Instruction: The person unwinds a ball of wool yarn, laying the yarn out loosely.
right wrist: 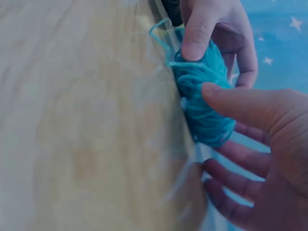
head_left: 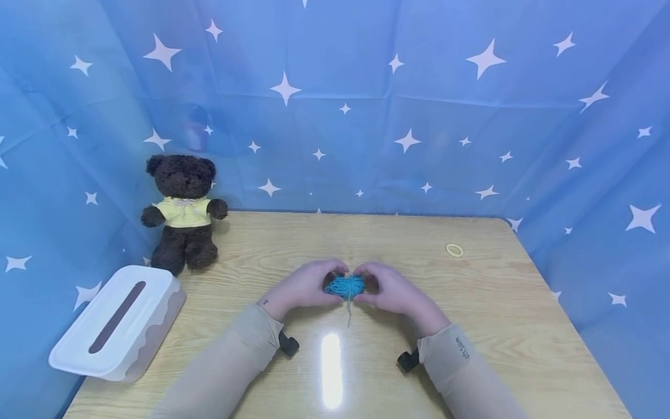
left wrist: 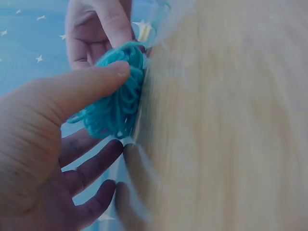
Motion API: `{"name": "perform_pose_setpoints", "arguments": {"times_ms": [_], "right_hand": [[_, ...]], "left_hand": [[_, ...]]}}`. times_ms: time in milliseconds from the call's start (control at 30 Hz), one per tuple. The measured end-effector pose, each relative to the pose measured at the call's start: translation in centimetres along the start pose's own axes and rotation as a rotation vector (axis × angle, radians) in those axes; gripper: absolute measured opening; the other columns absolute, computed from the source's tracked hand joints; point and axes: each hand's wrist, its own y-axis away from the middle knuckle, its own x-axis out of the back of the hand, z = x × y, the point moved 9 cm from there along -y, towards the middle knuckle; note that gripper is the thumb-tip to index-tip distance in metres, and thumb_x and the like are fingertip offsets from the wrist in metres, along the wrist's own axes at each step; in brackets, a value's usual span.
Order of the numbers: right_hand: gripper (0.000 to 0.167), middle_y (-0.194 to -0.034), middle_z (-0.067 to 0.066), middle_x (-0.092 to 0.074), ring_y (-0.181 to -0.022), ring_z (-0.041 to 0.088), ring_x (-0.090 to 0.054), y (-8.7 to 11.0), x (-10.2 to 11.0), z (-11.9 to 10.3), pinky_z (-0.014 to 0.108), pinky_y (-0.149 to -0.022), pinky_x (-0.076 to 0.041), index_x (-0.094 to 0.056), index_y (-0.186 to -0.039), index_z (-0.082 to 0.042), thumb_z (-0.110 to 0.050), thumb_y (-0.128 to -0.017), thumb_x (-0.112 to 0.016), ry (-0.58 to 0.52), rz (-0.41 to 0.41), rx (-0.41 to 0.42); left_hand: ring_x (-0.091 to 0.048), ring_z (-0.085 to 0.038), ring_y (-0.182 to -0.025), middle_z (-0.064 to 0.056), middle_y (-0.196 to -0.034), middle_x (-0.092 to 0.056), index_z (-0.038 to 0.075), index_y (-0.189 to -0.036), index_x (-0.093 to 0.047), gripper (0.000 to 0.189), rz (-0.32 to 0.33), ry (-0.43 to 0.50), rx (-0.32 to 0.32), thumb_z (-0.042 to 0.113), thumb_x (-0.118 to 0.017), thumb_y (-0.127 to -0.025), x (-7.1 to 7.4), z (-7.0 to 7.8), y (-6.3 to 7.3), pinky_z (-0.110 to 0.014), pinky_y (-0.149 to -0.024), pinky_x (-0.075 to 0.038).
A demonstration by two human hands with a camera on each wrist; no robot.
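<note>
A small skein of turquoise yarn (head_left: 348, 286) is at the middle of the wooden table, a strand wrapped round its waist and a loose tail trailing toward me. My left hand (head_left: 309, 285) pinches its left end between thumb and fingers. From the opposite side my right hand (head_left: 391, 289) grips the right end the same way. In the left wrist view, the thumb lies across the looped yarn (left wrist: 118, 108), with the lower fingers spread beneath. The right wrist view has both thumbs pressing on the wound yarn (right wrist: 206, 118).
At the left edge of the table (head_left: 419, 244) stands a white lidded box (head_left: 117, 314) with a long slot. Behind it sits a dark brown teddy bear (head_left: 184, 206) in a yellow top. A pale yellow ring (head_left: 454, 250) lies at the back right. A blue star-patterned curtain (head_left: 356, 128) surrounds the table.
</note>
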Motion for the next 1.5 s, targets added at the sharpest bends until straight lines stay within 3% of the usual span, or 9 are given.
{"name": "perform_pose_setpoints", "arguments": {"times_ms": [167, 367, 667, 900, 1100, 1200, 1333, 1500], "right_hand": [[0.038, -0.132, -0.002, -0.074, -0.126, 0.022, -0.068, -0.1, -0.7, 0.5, 0.050, -0.114, -0.055, -0.073, -0.131, -0.020, -0.032, -0.097, -0.086, -0.029, 0.027, 0.021], [0.036, -0.130, -0.005, -0.075, -0.124, 0.020, -0.069, -0.3, -0.9, 0.9, 0.049, -0.111, -0.057, -0.074, -0.129, -0.024, -0.037, -0.098, -0.086, -0.056, 0.071, 0.009], [0.039, -0.118, -0.006, -0.078, -0.115, 0.017, -0.073, -0.2, -0.9, 1.2, 0.052, -0.112, -0.057, -0.073, -0.133, -0.023, -0.031, -0.097, -0.086, -0.137, 0.156, 0.022], [0.047, -0.120, 0.003, -0.077, -0.109, 0.022, -0.074, 0.1, -0.3, 0.7, 0.049, -0.101, -0.061, -0.069, -0.140, -0.016, -0.025, -0.097, -0.087, -0.143, 0.289, 0.066], [0.043, -0.116, 0.010, -0.073, -0.102, 0.023, -0.073, 0.5, 0.0, 0.7, 0.039, -0.092, -0.063, -0.065, -0.128, -0.012, -0.030, -0.097, -0.088, -0.252, 0.408, -0.020], [0.038, -0.109, 0.009, -0.074, -0.095, 0.020, -0.071, 0.5, -0.6, 0.6, 0.030, -0.086, -0.062, -0.066, -0.117, -0.010, -0.029, -0.095, -0.089, -0.362, 0.402, -0.085], [0.035, -0.110, 0.011, -0.078, -0.092, 0.015, -0.071, 0.3, -2.1, 0.2, 0.023, -0.082, -0.061, -0.070, -0.117, -0.007, -0.023, -0.093, -0.090, -0.498, 0.361, -0.146], [0.034, -0.113, 0.015, -0.083, -0.089, 0.010, -0.073, 0.3, -3.1, -0.1, 0.021, -0.079, -0.062, -0.074, -0.117, -0.005, -0.018, -0.091, -0.091, -0.576, 0.411, -0.177]], "left_hand": [[-0.068, -0.017, -0.116, 0.002, -0.130, -0.076, 0.022, -0.137, -0.069, 0.055, 0.048, 0.003, -0.001, 0.033, -0.092, -0.088, -0.6, -0.5, -0.1, -0.041, -0.106, -0.056], [-0.066, -0.019, -0.112, 0.002, -0.128, -0.076, 0.028, -0.133, -0.070, 0.047, 0.104, 0.005, 0.019, 0.036, -0.091, -0.091, -0.8, -1.2, 0.2, -0.042, -0.100, -0.054], [-0.072, -0.019, -0.122, 0.002, -0.131, -0.077, 0.026, -0.132, -0.071, 0.042, 0.158, 0.111, 0.003, 0.032, -0.088, -0.094, -1.0, -1.6, 0.0, -0.044, -0.110, -0.058], [-0.074, -0.023, -0.122, -0.004, -0.130, -0.078, 0.018, -0.128, -0.073, 0.039, 0.269, 0.205, -0.027, 0.019, -0.089, -0.093, -0.1, -1.4, 0.0, -0.046, -0.110, -0.060], [-0.073, -0.027, -0.125, -0.007, -0.132, -0.077, 0.016, -0.127, -0.074, 0.041, 0.409, 0.195, -0.013, 0.019, -0.093, -0.090, 1.2, -1.7, 0.3, -0.047, -0.110, -0.061], [-0.075, -0.027, -0.123, -0.008, -0.129, -0.077, 0.015, -0.127, -0.074, 0.043, 0.472, 0.240, -0.013, 0.017, -0.094, -0.088, 1.8, -1.7, 0.7, -0.047, -0.107, -0.063], [-0.076, -0.028, -0.122, -0.008, -0.128, -0.077, 0.014, -0.127, -0.074, 0.046, 0.535, 0.260, -0.030, 0.016, -0.096, -0.086, 2.3, -1.7, 1.0, -0.046, -0.105, -0.064], [-0.076, -0.028, -0.121, -0.009, -0.127, -0.078, 0.012, -0.126, -0.073, 0.048, 0.563, 0.238, -0.045, 0.016, -0.097, -0.085, 2.4, -1.6, 1.0, -0.044, -0.106, -0.064]]}}
